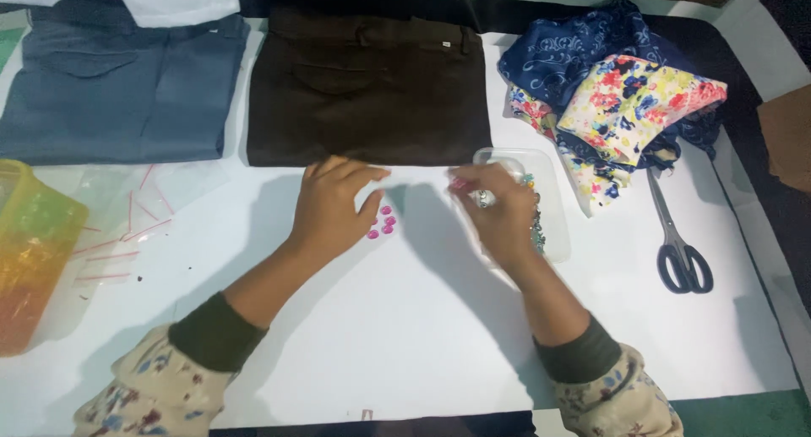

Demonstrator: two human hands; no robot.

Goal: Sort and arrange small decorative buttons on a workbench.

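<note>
Two hands over the white counter (405, 335), both in floral sleeves with green cuffs. Left hand (331, 207) lies palm down, fingers loosely spread, holding nothing, its thumb side just beside a small cluster of pink beads (382, 222) on the counter. Right hand (498, 210) is blurred, fingertips pinched together over the near edge of a clear tray (549, 171); something small and pinkish shows at the fingertips, can't tell what it is. Tray holds more small beads, mixed colours, partly hidden by the hand. Behind the hands: brown trousers (367, 90) folded flat, blue trousers (118, 90) left of them. Right of the tray: a pile of floral and navy cloth (621, 90), scissors (680, 238) below it, blades pointing away. Far left: a yellow-orange tub (29, 251) with clear plastic bags (118, 226) beside it.
</note>
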